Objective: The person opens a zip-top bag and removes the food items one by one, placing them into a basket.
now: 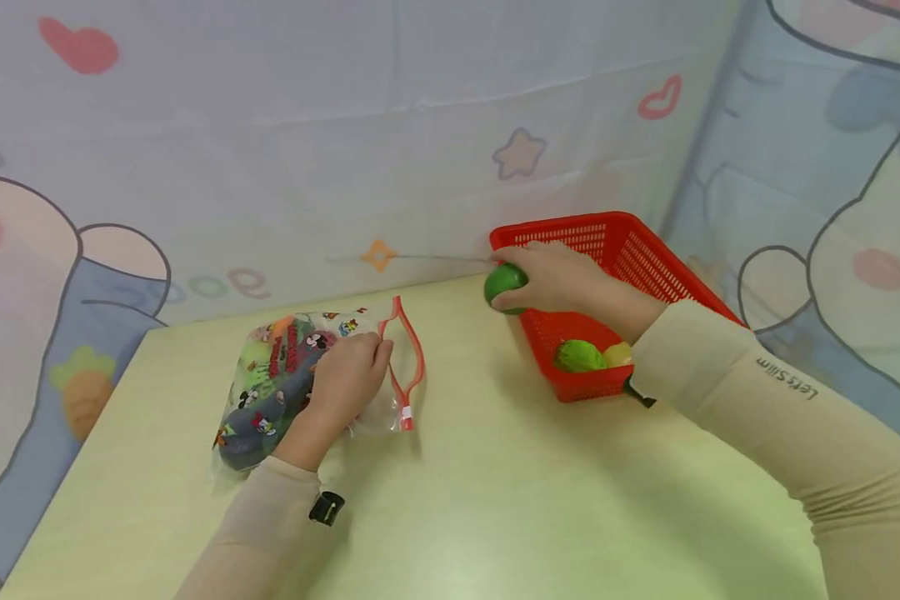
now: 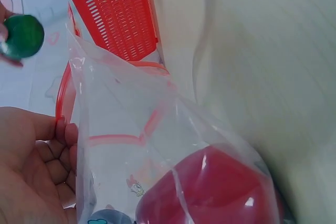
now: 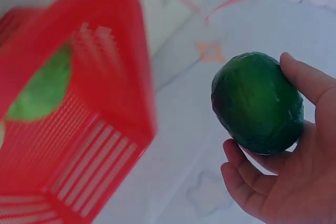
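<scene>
Right hand (image 1: 551,275) has its fingers curled round a dark green roundish thing (image 1: 506,288), up beside the red basket (image 1: 570,223). Left hand (image 1: 348,375) pinches the zip strip (image 1: 418,354) of a stuffed clear bag (image 1: 285,367). Basket's got a bright green piece (image 1: 581,356) plus a yellowish bit (image 1: 617,354), hard to make out.

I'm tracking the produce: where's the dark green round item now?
In the head view, the green item is held in the right hand, by the left rim of the red basket.

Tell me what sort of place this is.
Probably a corner set up for play or filming: cartoon-printed cloth hangs behind a pale table, with a red basket on it.
</scene>
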Demonstrator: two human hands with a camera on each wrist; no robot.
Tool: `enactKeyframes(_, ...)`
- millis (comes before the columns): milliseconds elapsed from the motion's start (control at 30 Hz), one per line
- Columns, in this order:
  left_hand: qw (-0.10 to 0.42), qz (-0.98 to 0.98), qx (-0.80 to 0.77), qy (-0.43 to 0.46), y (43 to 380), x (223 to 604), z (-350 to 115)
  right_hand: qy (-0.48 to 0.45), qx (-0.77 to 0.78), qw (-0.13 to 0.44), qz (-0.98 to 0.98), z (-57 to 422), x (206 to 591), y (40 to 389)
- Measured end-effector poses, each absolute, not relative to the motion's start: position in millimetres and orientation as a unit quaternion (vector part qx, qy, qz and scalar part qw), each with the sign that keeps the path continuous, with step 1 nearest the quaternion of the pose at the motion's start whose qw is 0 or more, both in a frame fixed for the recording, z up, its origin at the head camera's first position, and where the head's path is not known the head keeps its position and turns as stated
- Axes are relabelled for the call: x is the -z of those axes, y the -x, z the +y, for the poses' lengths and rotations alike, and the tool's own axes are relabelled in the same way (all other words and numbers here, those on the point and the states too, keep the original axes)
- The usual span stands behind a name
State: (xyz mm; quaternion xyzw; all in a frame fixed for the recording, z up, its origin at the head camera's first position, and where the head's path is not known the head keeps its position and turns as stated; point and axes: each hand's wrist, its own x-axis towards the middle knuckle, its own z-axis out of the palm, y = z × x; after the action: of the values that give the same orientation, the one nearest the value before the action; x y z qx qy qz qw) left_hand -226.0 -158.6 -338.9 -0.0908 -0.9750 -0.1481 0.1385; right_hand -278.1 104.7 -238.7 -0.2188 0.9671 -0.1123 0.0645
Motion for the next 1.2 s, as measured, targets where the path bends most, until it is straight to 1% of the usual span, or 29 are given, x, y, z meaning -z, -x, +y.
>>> enactKeyframes(133, 0.143, -0.975, 0.144, 0.094, 227, 337, -160, 0.178, 0.105, 0.097, 0.974, 134, 237, 301)
enactKeyframes(233, 0.141, -0.975, 0.145, 0.094, 227, 337, -160, 0.134, 0.086, 0.128, 0.979, 147, 249, 316)
enactKeyframes(300, 0.139, -0.974, 0.151, 0.094, 227, 338, -160, 0.113, 0.076, 0.158, 0.978, 152, 261, 324)
enactKeyframes(367, 0.137, -0.974, 0.153, 0.096, 226, 339, -160, 0.111, 0.07, 0.199, 0.971, 154, 273, 330)
enactKeyframes(500, 0.133, -0.975, 0.153, 0.095, 224, 341, -159, 0.146, 0.08, 0.272, 0.948, 150, 293, 338)
enactKeyframes(767, 0.138, -0.974, 0.154, 0.098, 222, 342, -157, 0.112, 0.043, 0.354, 0.928, 148, 304, 338)
enactKeyframes(867, 0.143, -0.974, 0.15, 0.097, 222, 341, -156, 0.105, 0.052, 0.371, 0.921, 151, 306, 340)
enactKeyframes(1033, 0.143, -0.974, 0.15, 0.097, 221, 340, -157, 0.075, 0.1, 0.374, 0.919, 155, 308, 340)
enactKeyframes(1200, 0.138, -0.974, 0.148, 0.098, 222, 340, -158, 0.137, 0.102, 0.343, 0.924, 156, 301, 336)
